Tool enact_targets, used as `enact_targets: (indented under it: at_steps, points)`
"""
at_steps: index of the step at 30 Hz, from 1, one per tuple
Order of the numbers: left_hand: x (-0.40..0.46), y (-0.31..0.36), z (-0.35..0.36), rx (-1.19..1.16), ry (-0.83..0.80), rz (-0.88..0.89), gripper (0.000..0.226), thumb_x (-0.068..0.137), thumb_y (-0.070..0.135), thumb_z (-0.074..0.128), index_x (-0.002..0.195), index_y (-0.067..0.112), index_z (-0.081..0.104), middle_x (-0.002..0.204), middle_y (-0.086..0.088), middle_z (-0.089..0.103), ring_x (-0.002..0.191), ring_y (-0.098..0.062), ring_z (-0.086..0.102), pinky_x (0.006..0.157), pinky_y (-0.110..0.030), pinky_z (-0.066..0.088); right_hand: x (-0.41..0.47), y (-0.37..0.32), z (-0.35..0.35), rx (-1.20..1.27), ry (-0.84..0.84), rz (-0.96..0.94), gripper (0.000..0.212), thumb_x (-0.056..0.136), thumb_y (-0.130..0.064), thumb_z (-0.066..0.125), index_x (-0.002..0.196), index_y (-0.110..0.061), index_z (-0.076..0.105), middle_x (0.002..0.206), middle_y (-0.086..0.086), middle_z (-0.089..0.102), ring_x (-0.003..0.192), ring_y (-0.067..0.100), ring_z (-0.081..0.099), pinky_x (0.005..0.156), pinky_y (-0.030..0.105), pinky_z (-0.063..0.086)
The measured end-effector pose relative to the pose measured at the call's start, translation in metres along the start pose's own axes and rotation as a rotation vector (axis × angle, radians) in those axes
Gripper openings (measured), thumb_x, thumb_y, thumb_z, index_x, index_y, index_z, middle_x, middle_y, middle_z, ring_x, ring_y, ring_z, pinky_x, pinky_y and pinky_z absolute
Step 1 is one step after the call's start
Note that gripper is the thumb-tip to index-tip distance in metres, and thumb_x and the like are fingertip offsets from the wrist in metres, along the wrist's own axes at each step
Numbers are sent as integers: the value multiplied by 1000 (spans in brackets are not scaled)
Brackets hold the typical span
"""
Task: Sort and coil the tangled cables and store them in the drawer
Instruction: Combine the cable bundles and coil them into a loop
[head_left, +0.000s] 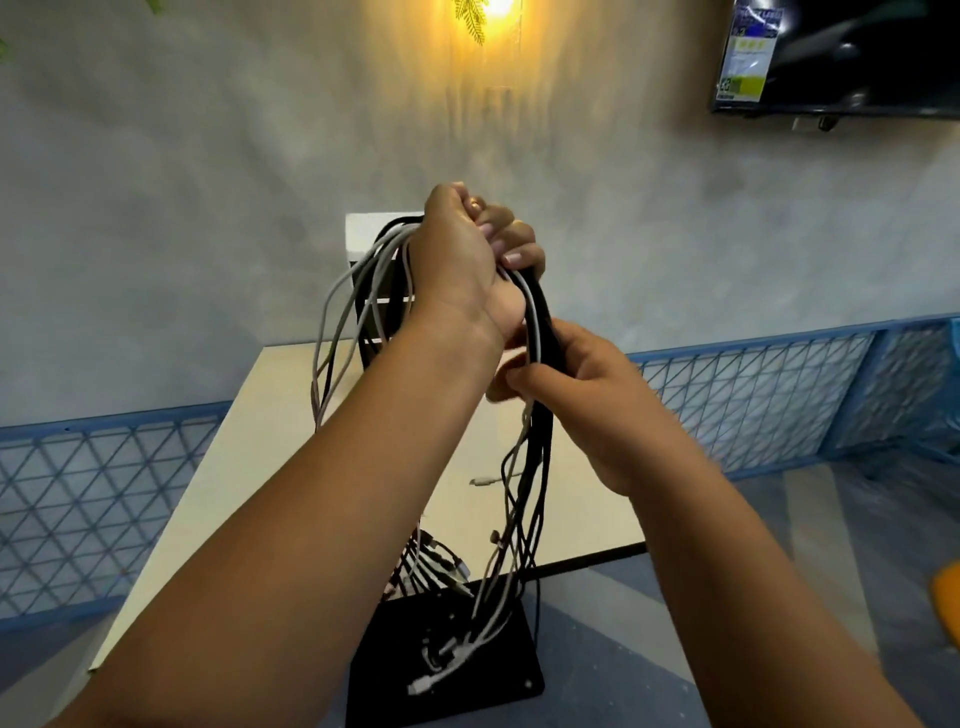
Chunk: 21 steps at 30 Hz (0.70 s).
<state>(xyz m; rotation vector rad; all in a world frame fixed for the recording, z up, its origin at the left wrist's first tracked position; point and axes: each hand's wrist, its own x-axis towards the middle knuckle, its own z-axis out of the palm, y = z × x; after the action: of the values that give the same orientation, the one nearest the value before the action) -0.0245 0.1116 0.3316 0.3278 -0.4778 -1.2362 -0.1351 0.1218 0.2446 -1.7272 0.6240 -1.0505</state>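
Observation:
A bundle of black, white and grey cables (530, 483) hangs in the air above a beige table (228, 467). My left hand (467, 260) is raised high and closed around the top of the bundle, with loops falling on both sides of it. Just below, my right hand (576, 384) pinches the strands on the right side together. The loose plug ends dangle low over a black base plate (384, 670). Behind my left hand stands a small white unit (366, 234), mostly hidden; whether it is the drawer I cannot tell.
A blue mesh fence (753, 395) runs along the grey wall behind the table. A dark screen (841, 57) hangs at the top right and a lit lamp (496, 8) at the top centre. A small white connector (483, 482) lies on the table.

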Motion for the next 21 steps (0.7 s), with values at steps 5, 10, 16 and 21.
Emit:
enact_targets:
  at_steps: [5,10,16,21]
  points:
    - [-5,-7,-8,-42,35,4,33,93,15,34,60,21,31,40,8,24,31,-7,21,33,-13,18,-8,-2,-7,122,-112,71,11,89,-1,56,93,-9,62,63,1,58,59,17,59,75,43,50]
    - [-12,-25,-13,36,69,29,35,96,19,37,62,20,33,42,7,27,34,-7,25,39,-16,23,-8,-9,-16,128,-79,132,14,92,-1,54,85,-10,62,62,4,55,54,17,55,65,36,52]
    - [-25,-39,-25,309,119,3,39,102,33,41,66,20,40,49,6,42,53,-11,54,59,-26,52,-18,-14,-35,66,-149,220,8,94,-8,56,93,-11,63,60,4,50,52,20,49,58,33,49]
    - [-38,-51,-28,497,115,-10,41,101,36,45,63,20,42,84,2,65,94,-12,61,86,-35,43,-20,-17,-44,50,-167,230,17,93,-10,59,109,-3,61,69,6,59,60,24,56,63,36,51]
